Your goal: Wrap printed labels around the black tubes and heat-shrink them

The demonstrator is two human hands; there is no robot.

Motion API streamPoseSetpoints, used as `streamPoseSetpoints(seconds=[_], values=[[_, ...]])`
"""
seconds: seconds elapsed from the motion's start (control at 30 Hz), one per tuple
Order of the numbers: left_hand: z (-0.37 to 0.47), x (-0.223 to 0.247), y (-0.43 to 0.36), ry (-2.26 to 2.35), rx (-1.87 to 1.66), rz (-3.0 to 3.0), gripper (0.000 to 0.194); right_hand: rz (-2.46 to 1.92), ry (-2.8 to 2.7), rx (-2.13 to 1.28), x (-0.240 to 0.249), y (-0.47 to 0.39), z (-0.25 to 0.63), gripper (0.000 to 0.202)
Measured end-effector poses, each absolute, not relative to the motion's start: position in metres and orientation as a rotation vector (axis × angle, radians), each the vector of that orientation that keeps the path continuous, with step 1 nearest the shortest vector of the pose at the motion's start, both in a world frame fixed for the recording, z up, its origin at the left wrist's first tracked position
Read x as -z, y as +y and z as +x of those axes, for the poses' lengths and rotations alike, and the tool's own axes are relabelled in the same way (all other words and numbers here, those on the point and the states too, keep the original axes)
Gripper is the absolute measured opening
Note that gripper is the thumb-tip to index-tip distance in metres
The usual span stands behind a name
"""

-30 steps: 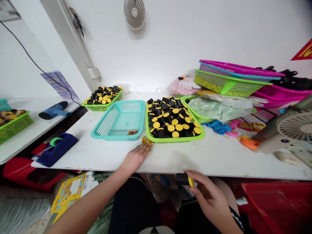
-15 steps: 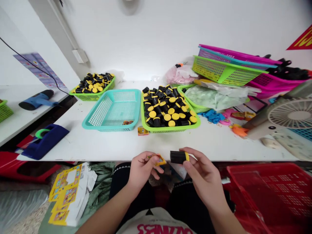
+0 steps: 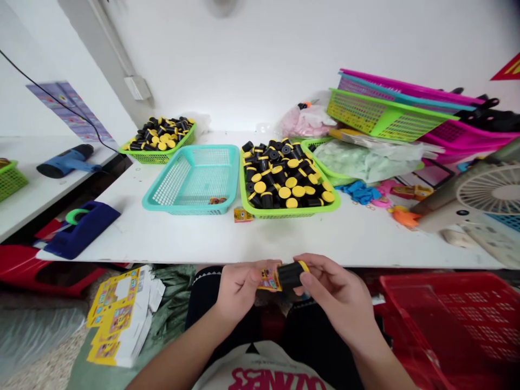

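Observation:
Pinched in my left hand (image 3: 239,290) is a small printed yellow sleeve label (image 3: 269,278). Its right edge meets the end of a black canister with a yellow cap (image 3: 291,275); whether the canister's end is inside the label I cannot tell. Fingers of my right hand (image 3: 335,290) are closed around the capped end. Both hands are just off the table's front edge, above my lap. Beyond them, a green basket (image 3: 298,214) is heaped with more such canisters. A stack of yellow printed labels (image 3: 242,215) lies against its front left corner.
A turquoise basket (image 3: 190,208) with a few labels stands left of the green one. Another canister basket (image 3: 158,157) is behind it. A blue tape dispenser (image 3: 87,230) and heat gun (image 3: 67,161) are at left. A fan (image 3: 493,187), a red crate (image 3: 439,325) and stacked baskets (image 3: 390,116) are at right.
The canister and the label have come together; before, there was a gap between them. The label is now turned to face the canister's end. The view has shifted slightly.

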State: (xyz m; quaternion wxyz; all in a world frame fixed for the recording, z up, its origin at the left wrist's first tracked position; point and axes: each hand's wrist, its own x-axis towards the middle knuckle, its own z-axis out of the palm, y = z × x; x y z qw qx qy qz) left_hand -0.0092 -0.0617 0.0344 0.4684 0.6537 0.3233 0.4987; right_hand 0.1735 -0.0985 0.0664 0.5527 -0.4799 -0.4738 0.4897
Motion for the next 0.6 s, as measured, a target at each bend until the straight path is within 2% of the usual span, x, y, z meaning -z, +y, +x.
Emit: streamPoseSetpoints(seconds=[0.17,0.37,0.6], values=[[-0.014,-0.036,-0.057,0.874,-1.155,1.714,0.031,-1.097,-1.154,-1.192,-0.055,-0.087,0.178,0.029],[-0.019,-0.042,-0.044,0.957,-0.87,1.765,0.041,-1.046,-1.171,-1.404,-0.048,-0.07,0.176,0.035],[-0.022,-0.048,-0.041,1.036,-0.868,2.079,0.024,-1.037,-1.142,-1.545,-0.056,-0.053,0.182,0.035]])
